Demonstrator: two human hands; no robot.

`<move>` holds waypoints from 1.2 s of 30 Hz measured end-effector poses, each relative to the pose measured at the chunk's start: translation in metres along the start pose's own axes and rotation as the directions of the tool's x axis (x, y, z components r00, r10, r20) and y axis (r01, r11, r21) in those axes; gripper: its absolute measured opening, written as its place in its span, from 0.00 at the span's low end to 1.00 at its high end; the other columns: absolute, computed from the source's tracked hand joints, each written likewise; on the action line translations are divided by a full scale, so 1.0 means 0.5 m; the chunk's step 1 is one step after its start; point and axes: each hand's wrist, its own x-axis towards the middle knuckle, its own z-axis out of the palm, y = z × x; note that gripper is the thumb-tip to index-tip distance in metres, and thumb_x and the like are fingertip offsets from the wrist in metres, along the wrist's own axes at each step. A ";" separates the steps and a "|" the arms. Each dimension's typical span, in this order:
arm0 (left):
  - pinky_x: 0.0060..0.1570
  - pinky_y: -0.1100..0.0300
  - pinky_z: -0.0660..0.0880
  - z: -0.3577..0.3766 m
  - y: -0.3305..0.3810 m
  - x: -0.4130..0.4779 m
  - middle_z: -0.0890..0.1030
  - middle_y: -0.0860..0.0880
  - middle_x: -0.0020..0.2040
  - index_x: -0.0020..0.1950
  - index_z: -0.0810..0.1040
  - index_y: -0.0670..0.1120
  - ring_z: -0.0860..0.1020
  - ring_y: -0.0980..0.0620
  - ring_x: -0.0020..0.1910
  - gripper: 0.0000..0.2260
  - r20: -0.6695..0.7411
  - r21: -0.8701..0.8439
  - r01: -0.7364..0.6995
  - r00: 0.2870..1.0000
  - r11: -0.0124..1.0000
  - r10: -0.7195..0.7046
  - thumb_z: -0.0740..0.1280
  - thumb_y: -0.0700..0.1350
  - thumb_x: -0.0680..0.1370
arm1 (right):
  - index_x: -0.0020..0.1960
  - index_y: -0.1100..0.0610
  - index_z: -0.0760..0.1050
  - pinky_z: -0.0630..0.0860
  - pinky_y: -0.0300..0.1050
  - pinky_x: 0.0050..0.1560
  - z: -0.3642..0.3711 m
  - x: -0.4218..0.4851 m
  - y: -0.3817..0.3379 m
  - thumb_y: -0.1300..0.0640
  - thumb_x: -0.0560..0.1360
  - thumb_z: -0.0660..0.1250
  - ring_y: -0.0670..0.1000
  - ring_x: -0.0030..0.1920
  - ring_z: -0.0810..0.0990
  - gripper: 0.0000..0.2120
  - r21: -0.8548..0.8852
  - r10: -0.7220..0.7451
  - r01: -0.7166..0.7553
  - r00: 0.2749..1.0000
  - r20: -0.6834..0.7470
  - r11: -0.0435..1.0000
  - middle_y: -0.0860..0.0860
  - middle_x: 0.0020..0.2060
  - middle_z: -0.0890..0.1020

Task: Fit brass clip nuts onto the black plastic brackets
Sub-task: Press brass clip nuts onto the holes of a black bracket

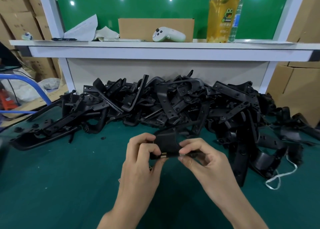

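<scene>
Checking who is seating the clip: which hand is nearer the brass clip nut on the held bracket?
Left. The left hand pinches the bracket right beside the brass clip nut; the right hand grips the bracket's other end, to the clip's right.

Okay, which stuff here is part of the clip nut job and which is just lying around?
Job: bracket held by left hand and right hand; brass clip nut on its edge; pile of black brackets.
Lying about: drink cup, white controller, cardboard box, paper, white cord.
</scene>
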 end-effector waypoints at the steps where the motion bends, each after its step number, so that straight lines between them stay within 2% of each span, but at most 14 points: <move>1: 0.32 0.58 0.76 0.001 -0.002 -0.002 0.65 0.64 0.60 0.49 0.68 0.53 0.72 0.63 0.57 0.14 0.003 0.017 -0.005 1.000 1.000 0.005 0.72 0.43 0.73 | 0.44 0.44 0.82 0.74 0.41 0.55 0.002 0.000 0.001 0.61 0.74 0.74 0.43 0.54 0.82 0.12 -0.006 0.006 -0.006 1.000 -0.003 1.000 0.41 0.53 0.83; 7: 0.34 0.60 0.75 0.002 -0.007 -0.005 0.65 0.61 0.61 0.49 0.69 0.53 0.71 0.61 0.59 0.13 0.011 0.035 -0.026 1.000 0.999 0.026 0.71 0.42 0.73 | 0.43 0.45 0.82 0.74 0.32 0.51 0.005 -0.001 0.007 0.63 0.74 0.74 0.43 0.52 0.82 0.12 -0.026 -0.012 0.011 1.000 -0.026 1.000 0.41 0.51 0.84; 13: 0.37 0.60 0.76 0.002 -0.004 -0.004 0.65 0.61 0.61 0.49 0.68 0.52 0.71 0.60 0.60 0.13 -0.007 0.039 -0.045 0.999 0.998 0.045 0.72 0.42 0.73 | 0.44 0.44 0.82 0.74 0.32 0.52 0.006 -0.002 0.005 0.61 0.74 0.74 0.43 0.53 0.82 0.11 -0.020 -0.019 0.019 0.999 -0.026 1.000 0.41 0.52 0.84; 15: 0.44 0.63 0.76 0.002 -0.002 -0.001 0.67 0.61 0.61 0.51 0.69 0.52 0.72 0.60 0.60 0.11 -0.019 0.008 -0.052 0.998 0.999 0.052 0.70 0.47 0.76 | 0.47 0.43 0.82 0.76 0.36 0.52 0.007 -0.004 0.002 0.58 0.74 0.74 0.43 0.53 0.82 0.10 -0.018 -0.024 0.024 0.999 -0.033 1.000 0.41 0.51 0.84; 18: 0.56 0.69 0.70 0.002 0.000 0.004 0.72 0.59 0.60 0.57 0.71 0.51 0.73 0.58 0.59 0.12 -0.025 -0.043 -0.043 0.999 0.998 0.042 0.69 0.52 0.78 | 0.54 0.38 0.81 0.75 0.39 0.53 0.005 -0.007 -0.002 0.49 0.74 0.73 0.43 0.52 0.82 0.10 -0.035 -0.009 0.007 0.999 -0.045 0.999 0.41 0.50 0.84; 20: 0.57 0.70 0.68 0.001 0.002 0.007 0.73 0.59 0.58 0.60 0.72 0.52 0.74 0.58 0.58 0.13 -0.019 -0.062 -0.021 1.000 0.998 0.020 0.68 0.53 0.78 | 0.56 0.35 0.79 0.75 0.37 0.50 0.003 -0.009 -0.004 0.44 0.73 0.73 0.43 0.50 0.82 0.12 -0.080 -0.029 0.025 0.998 -0.054 0.997 0.40 0.49 0.84; 24: 0.56 0.72 0.68 -0.001 0.003 0.002 0.72 0.63 0.56 0.62 0.72 0.53 0.73 0.61 0.57 0.15 -0.004 -0.085 0.007 1.000 0.996 -0.007 0.69 0.54 0.78 | 0.57 0.34 0.78 0.72 0.28 0.48 0.006 -0.010 -0.006 0.43 0.72 0.74 0.40 0.52 0.80 0.14 -0.124 -0.087 0.078 0.994 -0.065 0.989 0.37 0.49 0.83; 28: 0.51 0.73 0.68 -0.008 0.017 0.003 0.73 0.63 0.54 0.64 0.71 0.60 0.74 0.60 0.54 0.16 0.035 -0.111 0.064 0.998 0.992 -0.061 0.64 0.63 0.79 | 0.56 0.35 0.77 0.73 0.27 0.50 0.009 -0.006 -0.008 0.44 0.72 0.74 0.38 0.55 0.80 0.14 -0.087 -0.107 0.101 0.992 -0.069 0.991 0.36 0.52 0.83; 30: 0.47 0.74 0.69 -0.014 0.027 0.004 0.74 0.63 0.52 0.63 0.69 0.67 0.75 0.59 0.54 0.15 0.064 -0.157 0.121 0.992 0.980 -0.112 0.63 0.66 0.78 | 0.56 0.36 0.77 0.74 0.29 0.51 0.006 -0.006 -0.012 0.45 0.73 0.74 0.40 0.54 0.82 0.13 -0.032 -0.091 0.090 0.995 -0.043 0.995 0.38 0.51 0.84; 32: 0.42 0.72 0.71 -0.017 0.032 0.001 0.75 0.63 0.53 0.62 0.69 0.69 0.75 0.57 0.55 0.13 0.113 -0.169 0.141 0.986 0.976 -0.123 0.63 0.66 0.78 | 0.57 0.36 0.76 0.78 0.36 0.50 0.001 -0.010 -0.018 0.43 0.73 0.73 0.44 0.50 0.83 0.14 -0.032 -0.064 0.063 0.998 -0.011 0.997 0.41 0.49 0.84; 34: 0.41 0.69 0.71 -0.021 0.037 -0.004 0.75 0.62 0.53 0.61 0.68 0.69 0.76 0.55 0.54 0.12 0.153 -0.162 0.123 0.983 0.979 -0.098 0.61 0.66 0.79 | 0.57 0.36 0.75 0.79 0.49 0.45 -0.005 -0.018 -0.023 0.40 0.74 0.71 0.53 0.44 0.83 0.13 -0.071 -0.047 0.048 0.999 0.007 0.996 0.48 0.45 0.85; 36: 0.44 0.68 0.71 -0.023 0.047 -0.010 0.76 0.62 0.53 0.60 0.69 0.68 0.76 0.55 0.53 0.10 0.168 -0.168 0.099 0.983 0.981 -0.071 0.60 0.65 0.80 | 0.57 0.36 0.74 0.76 0.55 0.42 -0.012 -0.029 -0.029 0.42 0.75 0.71 0.62 0.43 0.80 0.12 -0.092 -0.044 0.045 0.999 0.012 0.995 0.53 0.42 0.83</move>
